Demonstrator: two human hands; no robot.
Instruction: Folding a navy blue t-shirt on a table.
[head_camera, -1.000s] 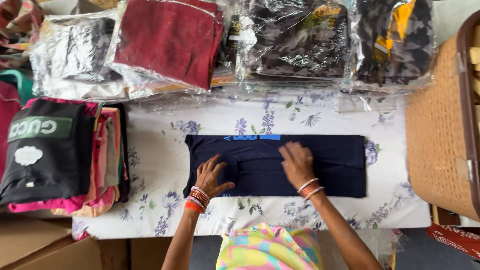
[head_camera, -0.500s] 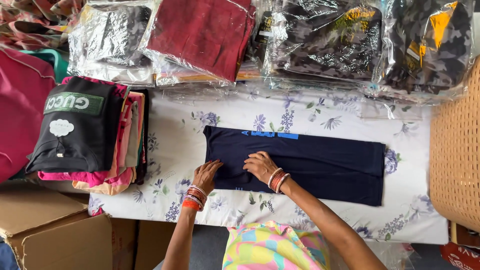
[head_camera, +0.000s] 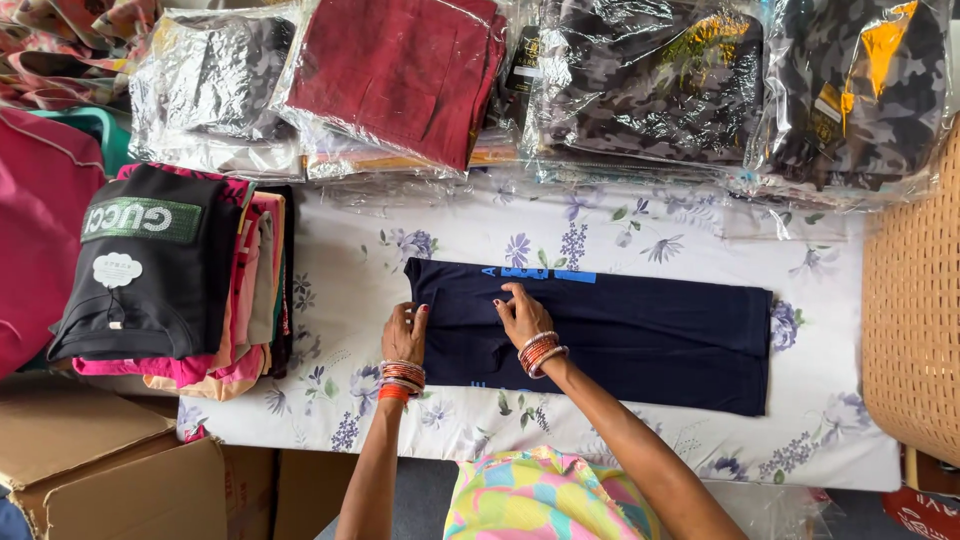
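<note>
Right now we have both hands on a folded navy garment (head_camera: 640, 335) lying flat about mid-table, its long side parallel to our near edge, on a white cloth with purple flowers (head_camera: 480, 225). Our left hand (head_camera: 405, 333) sits at the garment's left end, fingers together and pressed down on the fabric edge, palm flat; orange and silver bangles (head_camera: 402, 377) on that wrist. Our right hand (head_camera: 521, 312) is just beside it, a bit further in on the garment, fingers loosely spread and pressing flat, not pinching anything; bangles on that wrist too. A light blue strip (head_camera: 540, 274) shows along the garment's far edge. At the left edge of the table, a stack of folded clothes (head_camera: 250, 290) with a black folded top (head_camera: 145, 270) on it, well apart from the hands. Along the far edge, garments in clear plastic bags: a grey one (head_camera: 205, 85), a dark red one (head_camera: 400, 70), camouflage ones (head_camera: 650, 85). A wicker basket (head_camera: 915, 320) stands at the right edge. Cardboard boxes (head_camera: 100, 470) sit below the near left corner.
</note>
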